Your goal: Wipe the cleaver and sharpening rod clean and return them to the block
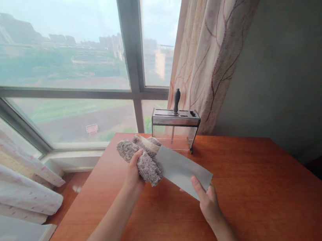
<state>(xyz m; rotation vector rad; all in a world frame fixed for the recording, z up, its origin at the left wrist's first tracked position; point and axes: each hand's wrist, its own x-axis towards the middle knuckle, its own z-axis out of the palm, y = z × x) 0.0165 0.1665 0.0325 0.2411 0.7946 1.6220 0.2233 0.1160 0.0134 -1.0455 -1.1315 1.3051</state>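
Note:
My left hand (136, 174) is closed around a bundle of fluffy grey-brown cloth (150, 169), its thumb on top. The cloth is folded over, with a pale band along its far part. It wraps against the left end of a flat, smooth grey panel (182, 169). My right hand (208, 201) grips the panel's right end, thumb on top and fingers mostly hidden underneath. Both things are held above the table, tilted down to the right. Whether the panel is metal or plastic, I cannot tell.
Beyond my hands, a metal-topped box with clear sides (176, 118) and an upright black handle (177, 101) stands at the far edge of the brown wooden table (255, 212). A window frame (127, 33) and patterned curtains (211, 44) rise behind; another curtain (7, 179) hangs left.

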